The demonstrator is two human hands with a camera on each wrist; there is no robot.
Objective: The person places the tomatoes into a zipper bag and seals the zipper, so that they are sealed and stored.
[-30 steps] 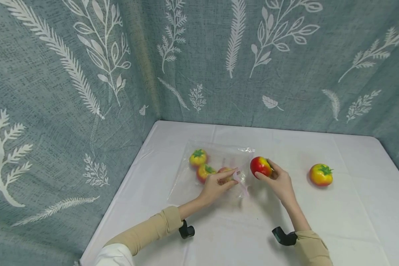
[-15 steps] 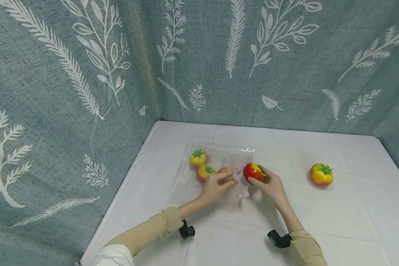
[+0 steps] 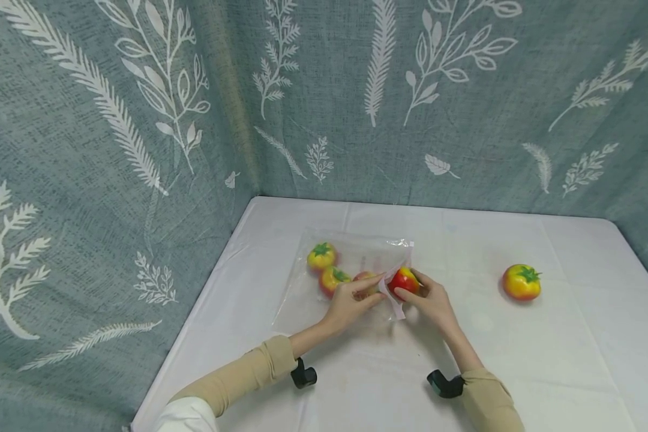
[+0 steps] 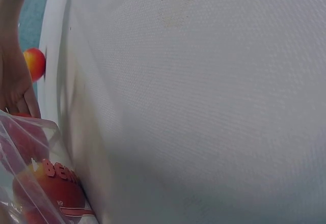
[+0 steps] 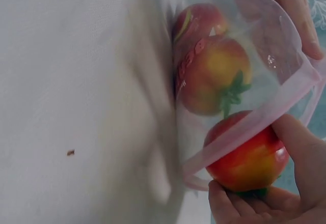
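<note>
A clear zip bag (image 3: 297, 306) with a pale pink rim lies on the table, three red-and-yellow tomatoes inside, one of them (image 3: 321, 256) at the far left. My left hand (image 3: 348, 306) pinches the rim between thumb and fingers, holding the mouth apart. My right hand (image 3: 432, 306) grips another tomato (image 3: 404, 282) by its stem side, right at the mouth. In the right wrist view the pink rim (image 5: 275, 107) crosses in front of this tomato (image 5: 249, 168), which is partly inside. Tomatoes within the bag (image 5: 219, 74) show behind the film, red lettering over them.
One more tomato (image 3: 521, 282) sits on the white-covered table (image 3: 561, 360), to the right of my right hand. A blue-green curtain (image 3: 324, 168) with white leaf prints hangs behind the table and along its left side.
My right hand has moved left with its tomato, from beside the bag to its mouth, where the tomato now enters partway. My left hand stays at the rim.
</note>
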